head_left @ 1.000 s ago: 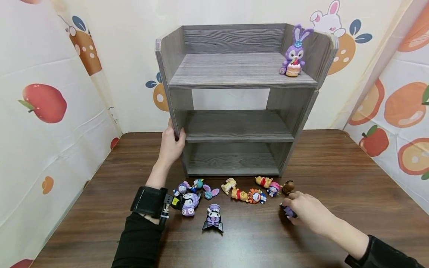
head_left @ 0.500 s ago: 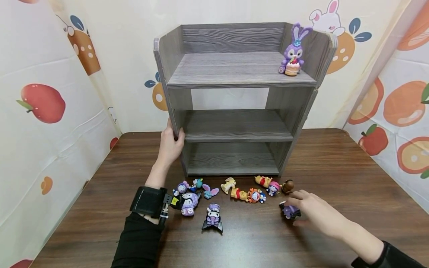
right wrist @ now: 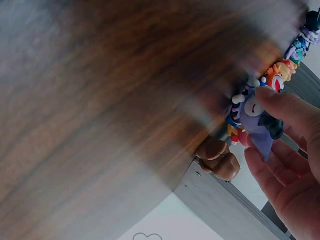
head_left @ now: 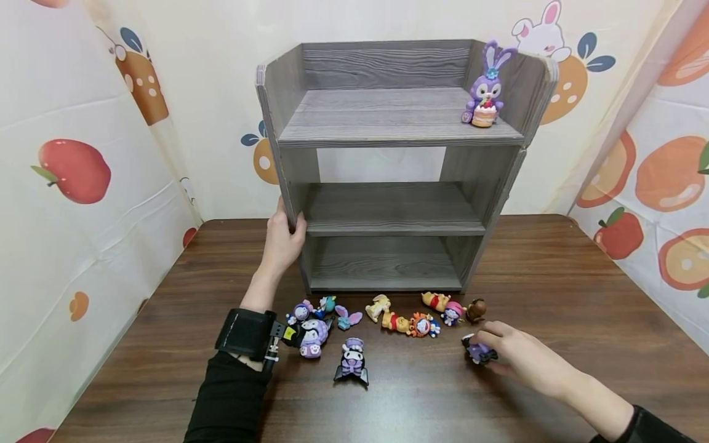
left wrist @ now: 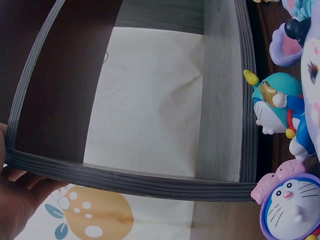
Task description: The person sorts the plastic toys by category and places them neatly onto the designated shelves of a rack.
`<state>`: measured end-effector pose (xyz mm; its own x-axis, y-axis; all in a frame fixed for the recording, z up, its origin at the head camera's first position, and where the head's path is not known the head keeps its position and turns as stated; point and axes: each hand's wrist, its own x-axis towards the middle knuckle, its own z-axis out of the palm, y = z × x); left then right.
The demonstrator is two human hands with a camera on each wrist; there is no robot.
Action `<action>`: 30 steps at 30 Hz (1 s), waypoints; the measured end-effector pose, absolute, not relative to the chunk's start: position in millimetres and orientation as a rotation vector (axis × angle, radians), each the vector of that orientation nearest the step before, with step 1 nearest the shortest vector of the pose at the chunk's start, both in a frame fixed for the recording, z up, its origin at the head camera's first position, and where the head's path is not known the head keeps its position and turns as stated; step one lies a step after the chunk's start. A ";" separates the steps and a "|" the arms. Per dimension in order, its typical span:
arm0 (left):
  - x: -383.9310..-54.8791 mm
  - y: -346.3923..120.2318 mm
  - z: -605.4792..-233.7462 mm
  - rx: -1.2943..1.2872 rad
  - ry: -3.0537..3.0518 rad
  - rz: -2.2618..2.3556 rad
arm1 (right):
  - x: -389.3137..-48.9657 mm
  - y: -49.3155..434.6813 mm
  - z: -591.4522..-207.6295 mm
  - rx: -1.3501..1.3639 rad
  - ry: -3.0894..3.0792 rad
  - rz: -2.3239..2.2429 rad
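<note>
My left hand (head_left: 284,245) grips the left side panel of a grey wooden shelf (head_left: 390,117), its thumb on the front edge. The left wrist view shows part of that hand (left wrist: 22,197) around the panel. At the right of the table, my right hand (head_left: 517,358) is at a small purple and black figurine (head_left: 479,351) lying on its side. In the right wrist view, the thumb and fingers pinch this figurine (right wrist: 257,120). A brown figurine (head_left: 476,309) lies just behind it. A Kuromi figurine (head_left: 352,360) stands alone nearer the front.
A purple rabbit figurine (head_left: 485,92) with a cake stands on the shelf's top right. Several purple and blue figurines, one a larger Kuromi (head_left: 313,337), cluster before the shelf's left side. Yellow, red and orange figurines, including a Pooh (head_left: 396,321), lie before its right half.
My right hand's fingers lifted slightly off the purple and black figurine half a second ago and are back down at it now. The left hand has stayed on the shelf.
</note>
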<state>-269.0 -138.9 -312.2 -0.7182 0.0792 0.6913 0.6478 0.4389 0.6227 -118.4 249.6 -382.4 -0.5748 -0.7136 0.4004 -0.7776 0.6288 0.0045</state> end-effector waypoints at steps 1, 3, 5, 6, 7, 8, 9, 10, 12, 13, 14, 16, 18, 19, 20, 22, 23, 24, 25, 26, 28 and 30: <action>-269.1 -138.8 -312.2 -0.607 -2.110 -1.266 | -118.4 249.5 -382.6 1.188 -2.488 0.244; -269.4 -138.3 -311.9 -0.606 -2.109 -1.256 | -118.5 249.1 -383.0 1.184 -2.489 0.242; -269.6 -137.8 -311.5 -0.603 -2.109 -1.248 | -118.4 248.5 -383.0 1.180 -2.486 0.234; -269.9 -137.6 -311.4 -0.604 -2.109 -1.246 | -118.2 248.1 -382.7 1.178 -2.484 0.233; -269.9 -137.3 -311.2 -0.606 -2.107 -1.246 | -117.9 247.6 -382.2 1.176 -2.482 0.233; -269.8 -137.0 -310.9 -0.609 -2.105 -1.248 | -117.6 246.9 -381.4 1.174 -2.481 0.235; -270.0 -137.0 -310.8 -0.610 -2.104 -1.249 | -117.3 246.1 -380.5 1.171 -2.480 0.241; -269.9 -136.8 -310.7 -0.611 -2.102 -1.251 | -116.9 245.0 -379.3 1.167 -2.478 0.247; -270.0 -136.8 -310.8 -0.610 -2.097 -1.252 | -115.8 242.2 -375.7 1.147 -2.477 0.254; -269.9 -136.8 -310.7 -0.609 -2.095 -1.251 | -115.2 240.4 -373.3 1.139 -2.473 0.259; -269.9 -136.9 -310.7 -0.608 -2.095 -1.248 | -114.6 238.6 -370.4 1.132 -2.472 0.267; -269.9 -137.0 -310.6 -0.607 -2.095 -1.246 | -112.7 234.4 -363.0 1.117 -2.460 0.279; -269.7 -137.1 -310.5 -0.607 -2.096 -1.244 | -111.2 230.1 -353.7 1.117 -2.440 0.301; -269.5 -137.1 -310.4 -0.608 -2.097 -1.245 | -110.6 228.0 -348.7 1.119 -2.425 0.313; -269.3 -137.1 -310.4 -0.607 -2.098 -1.244 | -110.0 225.8 -343.1 1.123 -2.411 0.327; -268.9 -137.2 -310.5 -0.608 -2.099 -1.247 | -108.9 221.1 -331.2 1.131 -2.369 0.343; -268.9 -137.4 -310.7 -0.607 -2.099 -1.247 | -108.5 218.7 -324.8 1.134 -2.349 0.346; -268.8 -137.6 -310.9 -0.605 -2.098 -1.247 | -108.3 216.3 -318.3 1.135 -2.326 0.345; -268.8 -137.8 -311.1 -0.604 -2.100 -1.247 | -107.7 213.8 -311.2 1.133 -2.306 0.344; -268.9 -138.1 -311.2 -0.603 -2.100 -1.248 | -107.3 211.4 -303.7 1.134 -2.285 0.342; -269.0 -138.4 -311.6 -0.602 -2.103 -1.247 | -106.8 206.9 -288.8 1.134 -2.244 0.338; -269.2 -138.7 -311.8 -0.602 -2.102 -1.249 | -106.5 202.9 -273.0 1.134 -2.214 0.331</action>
<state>-269.2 -138.7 -311.8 -0.7082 0.0723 0.7023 0.6513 0.4508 0.6104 -106.5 202.9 -273.0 -0.4379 -0.6423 0.6290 -0.7983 0.5996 0.0565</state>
